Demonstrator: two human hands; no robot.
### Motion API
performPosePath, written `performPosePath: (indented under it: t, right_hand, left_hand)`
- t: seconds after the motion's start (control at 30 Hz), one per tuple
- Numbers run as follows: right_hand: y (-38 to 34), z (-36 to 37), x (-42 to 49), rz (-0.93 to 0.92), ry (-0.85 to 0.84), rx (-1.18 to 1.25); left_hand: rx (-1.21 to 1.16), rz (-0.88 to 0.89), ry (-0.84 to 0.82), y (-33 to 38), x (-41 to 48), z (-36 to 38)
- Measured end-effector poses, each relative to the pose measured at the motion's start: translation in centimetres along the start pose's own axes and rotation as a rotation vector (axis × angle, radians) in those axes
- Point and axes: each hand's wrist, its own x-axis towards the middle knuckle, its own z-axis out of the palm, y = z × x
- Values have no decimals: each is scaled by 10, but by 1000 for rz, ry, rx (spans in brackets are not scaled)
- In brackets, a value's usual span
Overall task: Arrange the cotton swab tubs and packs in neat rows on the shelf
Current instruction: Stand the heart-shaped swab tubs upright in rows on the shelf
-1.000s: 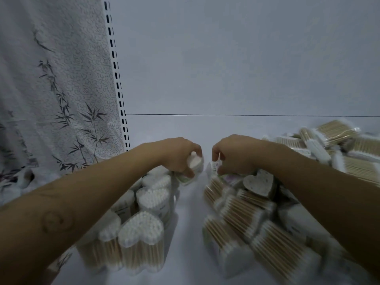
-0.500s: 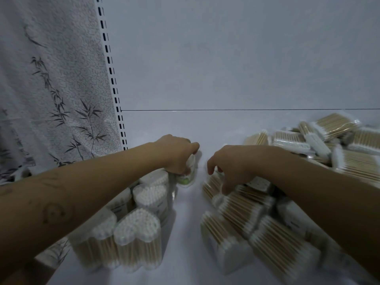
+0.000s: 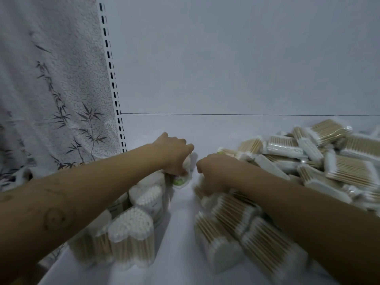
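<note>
Left hand [image 3: 174, 155]: gripping tub [image 3: 181, 179] at far end of tub row [image 3: 132, 229].
Right hand [image 3: 216, 171]: curling onto packs [image 3: 232, 214] right of tub row; grip unclear.

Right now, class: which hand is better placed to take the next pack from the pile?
Probably the right hand: it rests on the loose pile, while the left hand grips a tub.

upright tubs [image 3: 131, 233] left on shelf [image 3: 181, 239], packs [image 3: 308, 161] right
</note>
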Motion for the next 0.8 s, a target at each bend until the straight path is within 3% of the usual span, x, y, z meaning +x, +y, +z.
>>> performPosePath:
  t: [0.1,0.27,0.37,0.43,0.63,0.73,0.8]
  right_hand:
    - [1,-5,-4,39,37,103]
    - [20,-20,-10,196,62,693]
    - [32,-28,-16,280,91,865]
    - [32,-32,-19,294,89,961]
    - [26,-31,-18,285,29,1149]
    - [28,-31,-22,246,49,1196]
    - [29,-27,-28,192,122,1078]
  left_hand:
    - [-62,16,-8,0,-13,-10]
    - [-261,5,23,4,-45,-33]
    - [-437,23,-3,20,-54,-43]
    - [-420,3,-30,30,-59,-42]
    - [-331,-81,52,36,-58,-39]
    - [-397,-147,-60,38,-58,-41]
    - [-424,-186,-122,38,-60,-40]
